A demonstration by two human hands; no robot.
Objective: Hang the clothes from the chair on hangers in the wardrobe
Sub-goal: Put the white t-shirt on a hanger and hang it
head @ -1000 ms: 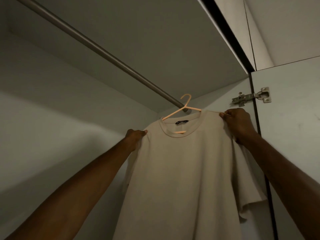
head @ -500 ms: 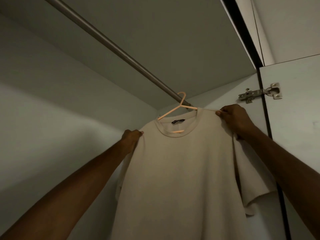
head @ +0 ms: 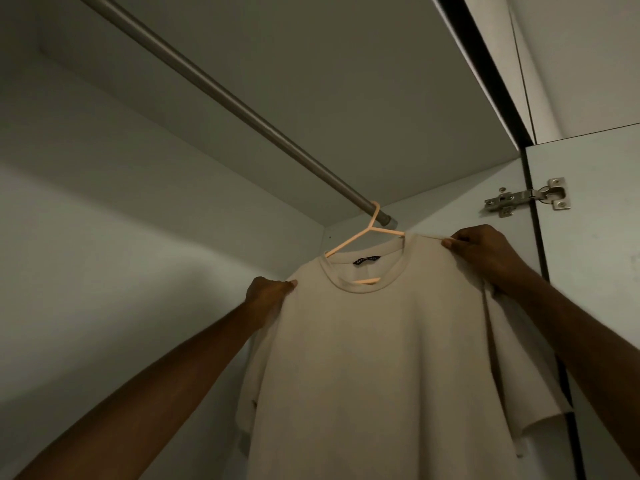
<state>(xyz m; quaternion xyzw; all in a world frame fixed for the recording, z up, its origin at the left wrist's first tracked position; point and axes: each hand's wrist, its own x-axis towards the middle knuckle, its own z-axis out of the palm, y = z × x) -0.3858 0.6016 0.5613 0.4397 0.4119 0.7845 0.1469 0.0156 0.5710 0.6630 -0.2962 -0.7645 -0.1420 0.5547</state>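
Observation:
A beige T-shirt [head: 374,358] hangs on a peach plastic hanger [head: 349,242]. The hanger's hook sits over the metal wardrobe rail [head: 221,95], close to the rail's right end. My left hand [head: 268,294] grips the shirt's left shoulder, thumb on the front of the cloth. My right hand [head: 485,252] pinches the shirt's right shoulder at the hanger's end. Most of the hanger is hidden inside the shirt; a short piece shows through the neck opening.
The wardrobe's white side wall [head: 450,216] is just behind the shirt. A metal hinge [head: 526,197] joins it to the open door [head: 595,271] at the right. The rail runs bare up to the left, below the wardrobe top [head: 346,81].
The hanger's hook has gone up and onto the rail near its right end. Both hands rose with the shirt and keep their hold on its shoulders.

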